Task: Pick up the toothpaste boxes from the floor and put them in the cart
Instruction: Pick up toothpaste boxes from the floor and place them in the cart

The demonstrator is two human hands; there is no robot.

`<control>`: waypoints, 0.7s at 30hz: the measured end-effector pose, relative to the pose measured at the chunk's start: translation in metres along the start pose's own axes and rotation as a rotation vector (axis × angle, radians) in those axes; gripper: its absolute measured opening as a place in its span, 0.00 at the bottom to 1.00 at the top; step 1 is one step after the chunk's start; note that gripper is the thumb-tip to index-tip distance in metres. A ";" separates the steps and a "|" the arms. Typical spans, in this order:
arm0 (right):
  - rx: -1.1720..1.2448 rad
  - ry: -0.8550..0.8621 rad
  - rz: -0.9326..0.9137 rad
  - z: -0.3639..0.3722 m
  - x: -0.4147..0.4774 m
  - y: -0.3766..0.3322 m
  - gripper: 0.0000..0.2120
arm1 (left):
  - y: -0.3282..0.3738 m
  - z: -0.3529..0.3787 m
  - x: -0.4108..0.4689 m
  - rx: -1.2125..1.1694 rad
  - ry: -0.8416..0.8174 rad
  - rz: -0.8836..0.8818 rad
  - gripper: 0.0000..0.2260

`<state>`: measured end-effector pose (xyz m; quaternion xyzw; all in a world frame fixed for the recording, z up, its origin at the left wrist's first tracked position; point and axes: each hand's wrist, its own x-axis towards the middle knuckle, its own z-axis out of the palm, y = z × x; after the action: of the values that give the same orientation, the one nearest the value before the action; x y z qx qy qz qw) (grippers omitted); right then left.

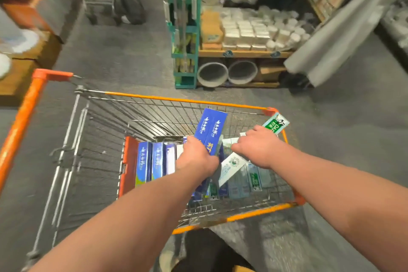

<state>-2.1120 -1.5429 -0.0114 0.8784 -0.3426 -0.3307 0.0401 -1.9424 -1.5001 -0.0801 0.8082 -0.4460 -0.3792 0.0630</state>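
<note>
Orange-rimmed wire cart [183, 100] is sitting directly under both hands, with toothpaste boxes standing on end in its near part: a blue row [150, 161] at the left, a green-and-white lot [254, 178] at the right

Left hand [196, 154] is gripping a pair of blue boxes [210, 130], fingers curling round the lower end. Their long axis is running up and away from the person, leaning slightly right, and the top end is poking well above the hand. This pair is hanging inside the rim, just right of the blue row, so the left hand is the nearer one to that row.

Right hand [260, 146] is curling over a green box [276, 123]. Its far end is sticking out past the knuckles over the cart's far right corner, long axis pointing away and to the right. A white box [234, 165] is slanting under the right wrist; cannot tell if the hand is holding it or if it is just leaning on the lot below.

Judging it, the key relation is straight down: both held loads are hovering over the basket and the drop spots are lying right beneath each hand. No boxes are showing on the grey floor [132, 51] in this view
</note>
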 end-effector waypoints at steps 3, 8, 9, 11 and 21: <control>0.092 -0.071 0.122 0.035 0.013 0.003 0.16 | -0.012 0.029 0.029 -0.055 -0.057 -0.104 0.30; 0.204 -0.118 0.247 0.081 0.042 -0.010 0.22 | -0.023 0.068 0.068 -0.158 -0.076 -0.247 0.32; 0.214 -0.131 0.264 0.086 0.046 -0.013 0.23 | -0.024 0.074 0.072 -0.167 -0.056 -0.244 0.33; 0.221 -0.135 0.282 0.095 0.052 -0.020 0.24 | -0.027 0.083 0.074 -0.188 -0.019 -0.246 0.34; 0.263 -0.146 0.349 0.099 0.071 -0.023 0.26 | -0.046 0.092 0.089 -0.326 -0.037 -0.341 0.32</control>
<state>-2.1206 -1.5545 -0.1343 0.7772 -0.5316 -0.3338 -0.0430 -1.9451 -1.5199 -0.2148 0.8440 -0.2372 -0.4659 0.1196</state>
